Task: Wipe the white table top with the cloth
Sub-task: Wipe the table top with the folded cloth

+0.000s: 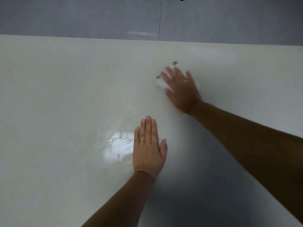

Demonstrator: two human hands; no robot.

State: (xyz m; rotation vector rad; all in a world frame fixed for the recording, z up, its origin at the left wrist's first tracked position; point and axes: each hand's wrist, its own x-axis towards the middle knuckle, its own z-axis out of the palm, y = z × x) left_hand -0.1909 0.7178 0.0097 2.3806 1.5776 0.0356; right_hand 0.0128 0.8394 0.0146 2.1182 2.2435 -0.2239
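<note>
The white table top (57,104) fills most of the view, its far edge running straight across at twelve o'clock, where it meets a grey tiled wall (82,15) with one thin vertical joint. Nothing stands on the surface; bare room spreads wide toward nine o'clock and toward three, and a broad dark shadow lies over the near part from five to six o'clock. A bright glossy patch (118,147) shines just beside the left hand, on its nine o'clock side. The right arm (246,136) reaches in from four o'clock, the left forearm (121,199) from six. The left hand (148,148) lies flat, palm down, fingers straight and together, gripping nothing, a gold ring (142,140) on one finger. The right hand (181,89), blurred, is spread palm down on the white cloth (161,83), pressing it onto the table at about one o'clock from the left hand, well short of the far edge. The cloth shows at the fingertips (168,69) and beside the thumb, with small dark corners poking out at eleven o'clock; the rest is hidden under the palm.
</note>
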